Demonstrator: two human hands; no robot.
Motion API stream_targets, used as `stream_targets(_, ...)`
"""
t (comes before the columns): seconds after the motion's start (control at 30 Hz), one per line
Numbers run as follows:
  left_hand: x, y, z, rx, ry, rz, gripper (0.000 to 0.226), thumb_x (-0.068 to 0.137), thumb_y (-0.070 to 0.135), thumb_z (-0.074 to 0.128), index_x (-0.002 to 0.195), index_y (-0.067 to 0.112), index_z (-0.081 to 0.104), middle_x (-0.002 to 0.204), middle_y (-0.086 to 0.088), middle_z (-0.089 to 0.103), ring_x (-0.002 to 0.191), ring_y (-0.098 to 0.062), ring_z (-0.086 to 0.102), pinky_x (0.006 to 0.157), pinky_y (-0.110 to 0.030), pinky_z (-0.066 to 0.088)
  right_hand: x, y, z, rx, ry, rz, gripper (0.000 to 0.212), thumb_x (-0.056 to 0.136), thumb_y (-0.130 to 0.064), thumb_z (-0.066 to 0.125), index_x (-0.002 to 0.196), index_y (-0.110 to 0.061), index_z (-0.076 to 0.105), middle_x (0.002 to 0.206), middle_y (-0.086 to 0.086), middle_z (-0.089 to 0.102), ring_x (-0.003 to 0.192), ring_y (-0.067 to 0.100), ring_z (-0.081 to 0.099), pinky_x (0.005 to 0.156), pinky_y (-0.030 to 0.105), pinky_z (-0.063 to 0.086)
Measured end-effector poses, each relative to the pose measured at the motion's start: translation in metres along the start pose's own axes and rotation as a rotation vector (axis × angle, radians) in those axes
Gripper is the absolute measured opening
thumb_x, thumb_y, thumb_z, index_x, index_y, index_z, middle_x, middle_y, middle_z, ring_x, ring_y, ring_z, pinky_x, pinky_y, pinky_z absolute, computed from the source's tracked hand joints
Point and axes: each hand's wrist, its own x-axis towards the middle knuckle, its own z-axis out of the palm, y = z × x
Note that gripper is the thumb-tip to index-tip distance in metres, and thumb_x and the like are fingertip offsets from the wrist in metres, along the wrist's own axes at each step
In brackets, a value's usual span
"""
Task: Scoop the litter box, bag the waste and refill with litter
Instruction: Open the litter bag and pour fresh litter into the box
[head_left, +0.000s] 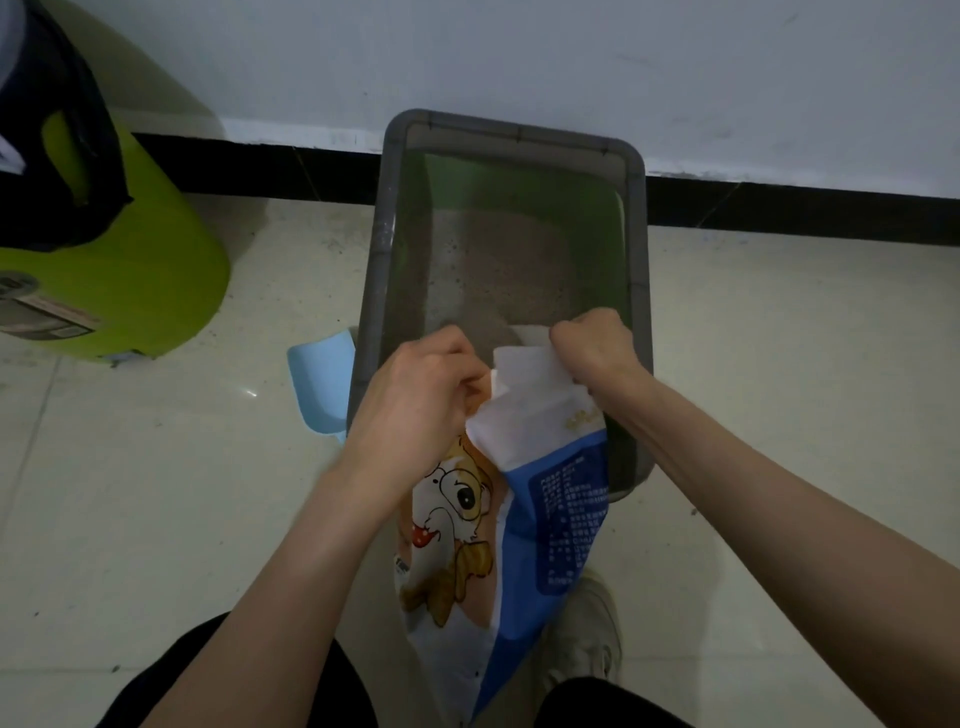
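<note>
A grey litter box (378, 270) with green inner walls stands on the floor against the wall, holding a layer of brownish litter (498, 270). A blue and white litter bag (524, 530) with a cartoon figure stands upright at the box's near edge. My left hand (415, 395) pinches the left side of the bag's white top. My right hand (592, 345) grips the right side of that top in a fist. Both hands hover over the near end of the box. The bag's opening is hidden between my hands.
A light blue scoop (319, 382) lies on the tiled floor just left of the box. A lime green bin (135, 270) with a black bag in it stands at the left. My shoe (587, 631) and knees are at the bottom edge.
</note>
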Motion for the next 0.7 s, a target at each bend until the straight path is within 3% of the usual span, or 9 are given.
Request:
stream_targets(0.13,0.0,0.001,0.0,0.017,-0.05,-0.079,0.02,0.087,0.004,0.055,0.094,0.01,0.072,0.098,-0.002,0.057,0.088,-0.013,0.054,0.077,-0.027,0.045,-0.003,-0.004,0.001,-0.104,-0.062,0.017,0.024,0.093,-0.015,0.048,0.069,-0.012,0.045,0.071,0.003,0.048,0.062,0.014,0.048,0.058,0.024,0.042)
stream_targets(0.23,-0.002,0.001,0.001,0.047,-0.153,-0.132,0.023,0.089,0.007,0.051,0.1,0.014,0.07,0.103,0.001,0.053,0.093,-0.011,0.05,0.075,-0.022,0.038,-0.006,0.0,0.008,-0.193,-0.128,0.045,0.028,0.095,-0.014,0.047,0.067,-0.011,0.044,0.069,0.003,0.046,0.059,0.013,0.045,0.053,0.021,0.039)
stream_targets(0.4,-0.005,-0.004,-0.005,0.027,-0.117,-0.164,0.025,0.091,0.011,0.05,0.105,0.018,0.07,0.103,0.0,0.054,0.095,-0.013,0.052,0.081,-0.031,0.047,-0.004,-0.001,0.003,-0.117,-0.037,0.003,0.026,0.092,-0.01,0.045,0.066,-0.01,0.046,0.068,0.004,0.046,0.059,0.014,0.046,0.052,0.024,0.038)
stream_targets(0.57,-0.004,-0.006,-0.007,0.008,-0.108,-0.173,0.026,0.091,0.012,0.049,0.107,0.018,0.069,0.104,0.001,0.054,0.096,-0.01,0.049,0.083,-0.028,0.044,-0.015,-0.003,0.001,-0.128,-0.019,-0.076,0.028,0.091,-0.01,0.045,0.064,-0.009,0.051,0.063,0.003,0.047,0.058,0.015,0.047,0.054,0.025,0.039)
stream_targets(0.7,-0.011,-0.011,-0.011,-0.018,-0.159,-0.138,0.027,0.09,0.011,0.051,0.11,0.019,0.068,0.114,0.001,0.056,0.109,-0.012,0.048,0.09,-0.023,0.038,-0.031,0.001,-0.009,-0.058,0.035,-0.087,0.024,0.091,-0.007,0.043,0.087,-0.006,0.067,0.077,0.001,0.054,0.072,0.014,0.052,0.07,0.034,0.049)
